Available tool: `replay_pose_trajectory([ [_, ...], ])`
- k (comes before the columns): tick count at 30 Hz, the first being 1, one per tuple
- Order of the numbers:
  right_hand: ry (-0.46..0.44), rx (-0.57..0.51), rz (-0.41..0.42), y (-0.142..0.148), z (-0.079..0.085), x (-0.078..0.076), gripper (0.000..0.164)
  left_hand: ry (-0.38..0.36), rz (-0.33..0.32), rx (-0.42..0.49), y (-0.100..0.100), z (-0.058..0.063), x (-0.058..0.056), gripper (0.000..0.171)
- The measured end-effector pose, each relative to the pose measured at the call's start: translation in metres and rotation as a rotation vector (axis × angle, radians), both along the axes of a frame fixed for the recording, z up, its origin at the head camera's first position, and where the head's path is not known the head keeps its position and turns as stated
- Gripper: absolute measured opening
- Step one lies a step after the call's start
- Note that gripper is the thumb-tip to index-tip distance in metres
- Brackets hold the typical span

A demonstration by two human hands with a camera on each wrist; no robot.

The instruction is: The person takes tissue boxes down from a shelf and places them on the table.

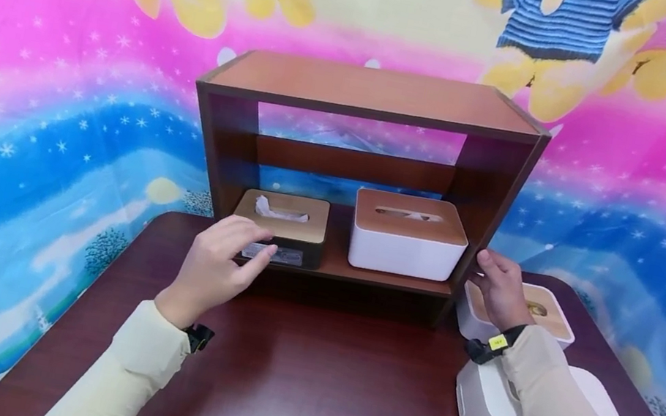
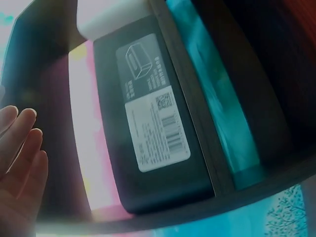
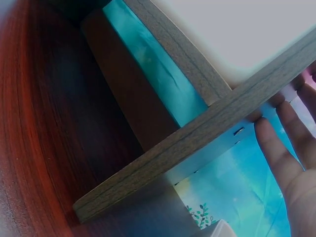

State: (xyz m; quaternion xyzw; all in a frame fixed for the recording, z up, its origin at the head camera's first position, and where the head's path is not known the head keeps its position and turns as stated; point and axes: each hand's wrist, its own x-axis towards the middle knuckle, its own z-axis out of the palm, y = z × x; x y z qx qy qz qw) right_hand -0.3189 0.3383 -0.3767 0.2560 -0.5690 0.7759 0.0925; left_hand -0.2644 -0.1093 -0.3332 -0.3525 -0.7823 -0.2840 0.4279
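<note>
- Left hand point(image 1: 215, 268) is up in front of the black tissue box point(image 1: 311, 257), fingers loosely straight and gripping nothing — the left wrist view shows a gap between them.
- That black box sits at the left end of the shelf unit's point(image 1: 374, 89) board, sticker facing out.
- Right hand point(image 1: 500, 291) has fairly straight fingers, tips against the outside of the unit's right panel, not wrapped around anything.
- Brown-lidded white box point(image 1: 405, 256) is on the same board, right end, apart from the black one.
- Two more white boxes point(image 1: 598, 412) are on the table point(image 1: 327, 393), right of the unit.
- My guess at the step: adjusting the black box, right hand steadying the unit.
- Next move probably calls for a light left-hand touch — no shoving the shelf.
</note>
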Motion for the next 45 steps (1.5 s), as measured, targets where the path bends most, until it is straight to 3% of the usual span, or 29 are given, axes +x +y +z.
replay_pose_trajectory([
  [9, 0.004, -0.017, -0.003, -0.003, 0.003, 0.0, 0.028, 0.042, -0.027, -0.16, 0.013, 0.003, -0.01, 0.025],
  [16, -0.009, 0.013, -0.02, -0.002, 0.002, 0.001, 0.028, 0.073, -0.034, -0.229, 0.021, 0.007, -0.014, 0.025],
  [26, -0.027, 0.045, -0.019, -0.003, 0.005, 0.006, 0.03, 0.109, -0.039, -0.294, 0.027, 0.007, -0.014, 0.022],
  [45, -0.033, 0.047, -0.013, 0.001, 0.006, 0.004, 0.029, 0.082, -0.012, -0.394, 0.05, 0.008, -0.012, 0.036],
])
